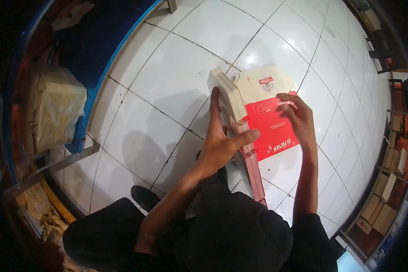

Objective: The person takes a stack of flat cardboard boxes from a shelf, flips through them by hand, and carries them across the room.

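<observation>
White floor tiles (156, 106) lay beneath us; our left hand (222, 147) spread against the upright cardboard stack (235, 102), our right hand (299, 115) curled at the red-and-cream carton sheet (272, 129). Loosened support could topple the stack.

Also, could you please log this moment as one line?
left hand: spread against carton stack | right hand: fingers curled over printed carton | below: white tiled floor

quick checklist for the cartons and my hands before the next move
1. Left hand at the carton stack: ok
2. Red-and-cream carton with its printed face showing: ok
3. Right hand over that carton's printed side: ok
4. Right fingers firmly gripping it: cannot tell
5. Hidden side of the stack undamaged: cannot tell
</observation>
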A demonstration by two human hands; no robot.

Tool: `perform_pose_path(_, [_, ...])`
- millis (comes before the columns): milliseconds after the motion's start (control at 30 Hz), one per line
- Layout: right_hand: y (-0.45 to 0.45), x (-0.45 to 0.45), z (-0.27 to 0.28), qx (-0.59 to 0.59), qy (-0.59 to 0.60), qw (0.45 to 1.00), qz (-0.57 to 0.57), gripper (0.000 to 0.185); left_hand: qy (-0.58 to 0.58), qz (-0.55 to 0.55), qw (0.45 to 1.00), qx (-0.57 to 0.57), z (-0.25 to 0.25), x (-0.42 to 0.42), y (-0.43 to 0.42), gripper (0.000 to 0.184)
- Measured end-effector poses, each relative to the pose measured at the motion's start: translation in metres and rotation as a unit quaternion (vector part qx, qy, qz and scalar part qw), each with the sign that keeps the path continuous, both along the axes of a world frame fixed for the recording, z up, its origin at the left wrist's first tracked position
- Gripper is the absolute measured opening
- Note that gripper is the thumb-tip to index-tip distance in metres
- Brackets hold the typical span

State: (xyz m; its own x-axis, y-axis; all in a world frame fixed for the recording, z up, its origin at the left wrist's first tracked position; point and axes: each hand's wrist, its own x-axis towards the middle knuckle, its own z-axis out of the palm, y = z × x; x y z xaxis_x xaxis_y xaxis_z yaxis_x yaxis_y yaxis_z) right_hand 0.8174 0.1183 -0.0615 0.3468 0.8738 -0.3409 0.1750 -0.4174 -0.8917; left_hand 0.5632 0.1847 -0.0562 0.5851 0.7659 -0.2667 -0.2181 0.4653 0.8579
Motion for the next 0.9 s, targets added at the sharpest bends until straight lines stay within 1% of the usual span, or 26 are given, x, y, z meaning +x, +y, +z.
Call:
perform_pose_path(67, [-0.006,-0.041,0.031,0.078,0.070,0.990,0.091,0.038,0.001,0.003,1.000,0.000,0.003,0.002,-0.001,0.130])
perform_pose_path(133, [0.002,-0.071,0.046,0.054,0.073,0.991,0.096,0.041,0.004,-0.002,1.000,0.000,0.006,0.002,0.000,0.128])
perform_pose_path(167, [0.004,-0.078,0.049,0.042,0.075,0.991,0.101,0.042,0.007,-0.005,1.000,0.000,0.008,0.001,0.001,0.128])
perform_pose_path(267, [0.006,-0.074,0.041,0.066,0.149,0.980,0.117,0.046,0.007,-0.005,1.000,-0.026,0.015,0.000,0.002,0.127])
perform_pose_path(367, [0.003,-0.074,0.034,0.083,0.164,0.972,0.148,0.048,0.009,-0.001,0.999,-0.032,0.015,0.000,0.001,0.125])
perform_pose_path(467, [0.002,-0.076,0.037,0.056,0.223,0.966,0.115,0.047,-0.004,0.013,1.000,-0.020,0.009,-0.002,0.000,0.123])
perform_pose_path(500, [0.002,-0.077,0.039,0.040,0.224,0.967,0.112,0.047,-0.009,0.020,1.000,-0.015,0.005,-0.004,0.000,0.122])
perform_pose_path(567, [0.003,-0.077,0.042,0.010,0.227,0.968,0.105,0.046,0.023,0.012,1.000,0.001,-0.006,-0.007,0.001,0.122])
perform_pose_path(700, [-0.002,-0.075,0.037,0.024,0.255,0.962,0.096,0.042,0.120,-0.003,0.991,0.058,-0.012,-0.009,0.001,0.122])
perform_pose_path(767, [-0.005,-0.072,0.030,0.038,0.257,0.961,0.091,0.038,0.119,-0.004,0.992,0.044,-0.008,-0.008,0.000,0.122])
perform_pose_path(900, [-0.008,-0.071,0.027,-0.001,0.259,0.963,0.076,0.032,0.138,-0.016,0.989,0.054,-0.006,-0.009,0.002,0.120])
